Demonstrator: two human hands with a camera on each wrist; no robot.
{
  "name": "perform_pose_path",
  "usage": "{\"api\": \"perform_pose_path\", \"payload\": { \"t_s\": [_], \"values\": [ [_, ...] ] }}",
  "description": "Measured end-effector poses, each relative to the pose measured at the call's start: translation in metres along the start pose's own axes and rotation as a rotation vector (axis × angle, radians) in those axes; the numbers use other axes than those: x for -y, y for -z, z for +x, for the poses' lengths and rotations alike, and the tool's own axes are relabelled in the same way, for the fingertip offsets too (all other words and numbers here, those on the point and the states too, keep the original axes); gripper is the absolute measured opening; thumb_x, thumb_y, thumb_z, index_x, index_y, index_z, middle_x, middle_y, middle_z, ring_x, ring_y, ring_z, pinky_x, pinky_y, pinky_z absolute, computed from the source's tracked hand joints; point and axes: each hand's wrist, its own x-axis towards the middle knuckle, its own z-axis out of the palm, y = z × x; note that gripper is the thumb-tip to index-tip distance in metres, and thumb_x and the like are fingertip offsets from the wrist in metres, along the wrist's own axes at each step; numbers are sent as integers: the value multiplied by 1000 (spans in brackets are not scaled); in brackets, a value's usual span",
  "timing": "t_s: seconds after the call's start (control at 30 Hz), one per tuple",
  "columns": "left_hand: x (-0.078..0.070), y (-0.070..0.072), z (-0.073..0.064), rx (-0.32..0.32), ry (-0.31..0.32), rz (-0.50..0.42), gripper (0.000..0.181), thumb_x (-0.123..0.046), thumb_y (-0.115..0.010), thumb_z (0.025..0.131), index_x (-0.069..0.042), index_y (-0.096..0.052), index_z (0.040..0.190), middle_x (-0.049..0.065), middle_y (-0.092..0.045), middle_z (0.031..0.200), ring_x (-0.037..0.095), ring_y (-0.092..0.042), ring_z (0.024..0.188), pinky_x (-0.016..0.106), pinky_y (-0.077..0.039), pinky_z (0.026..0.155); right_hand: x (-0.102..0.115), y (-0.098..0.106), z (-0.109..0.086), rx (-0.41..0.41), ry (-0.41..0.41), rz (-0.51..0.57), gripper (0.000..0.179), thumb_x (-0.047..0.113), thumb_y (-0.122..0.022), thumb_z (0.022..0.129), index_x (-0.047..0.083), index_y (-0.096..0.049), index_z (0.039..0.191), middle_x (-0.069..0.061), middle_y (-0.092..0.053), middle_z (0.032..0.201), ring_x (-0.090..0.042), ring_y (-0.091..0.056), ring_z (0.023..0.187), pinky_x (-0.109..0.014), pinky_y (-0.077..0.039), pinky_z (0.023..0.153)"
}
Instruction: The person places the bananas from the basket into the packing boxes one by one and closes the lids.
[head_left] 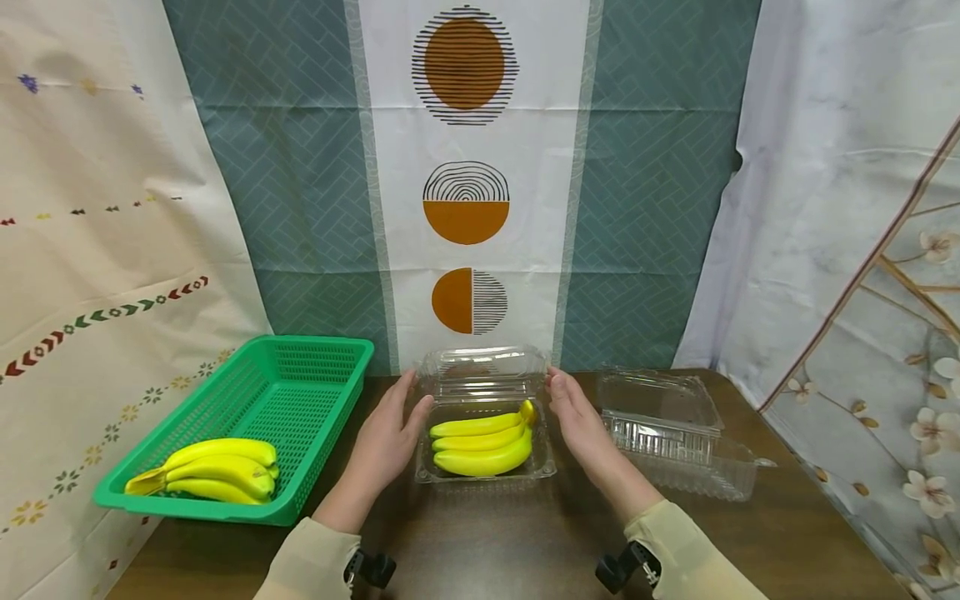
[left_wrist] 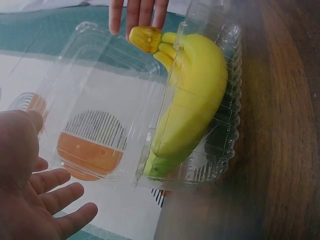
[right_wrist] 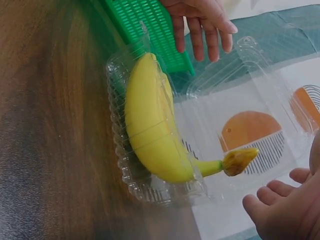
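A clear plastic clamshell box (head_left: 423,475) stands on the table in the middle, its lid (head_left: 483,387) raised at the back. Inside it lies a bunch of yellow bananas (head_left: 483,460), with its stem end (right_wrist: 240,161) at the right, rising to the rim. My left hand (head_left: 386,437) is spread beside the box on its left, palm inward and fingers extended. On the other side, my right hand (head_left: 581,417) is held the same way. The wrist views show both hands near the raised lid, with nothing in their grasp; fingertip contact is hard to tell.
At the left stands a green basket (head_left: 352,392) with another banana bunch (head_left: 217,471) at its near end. More clear plastic boxes (head_left: 675,450) lie at the right of the brown table (head_left: 480,542). A patterned cloth (head_left: 645,208) hangs behind the table.
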Motion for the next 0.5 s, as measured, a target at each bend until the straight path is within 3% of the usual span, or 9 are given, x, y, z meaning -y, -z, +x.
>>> {"api": "perform_pose_path", "payload": {
  "t_s": [0.23, 0.5],
  "values": [
    [-1, 0, -4, 5, -5, -17, 71, -40, -60, 116, -8, -33, 173, 17, -48, 169, 41, -45, 155, 66, -39, 122, -2, 2, -3, 9, 10, 2, 64, 48, -32, 122, 8, -31, 172, -26, -37, 173, -45, -36, 160, -60, -28, 130],
    [-1, 1, -8, 14, 10, -20, 70, -41, -58, 116, -7, -33, 173, 18, -48, 169, 42, -46, 155, 66, -40, 122, -2, 2, -8, 22, 1, -3, 63, 48, -34, 122, 12, -30, 173, -24, -35, 175, -48, -35, 160, -63, -26, 130]
  ]
}}
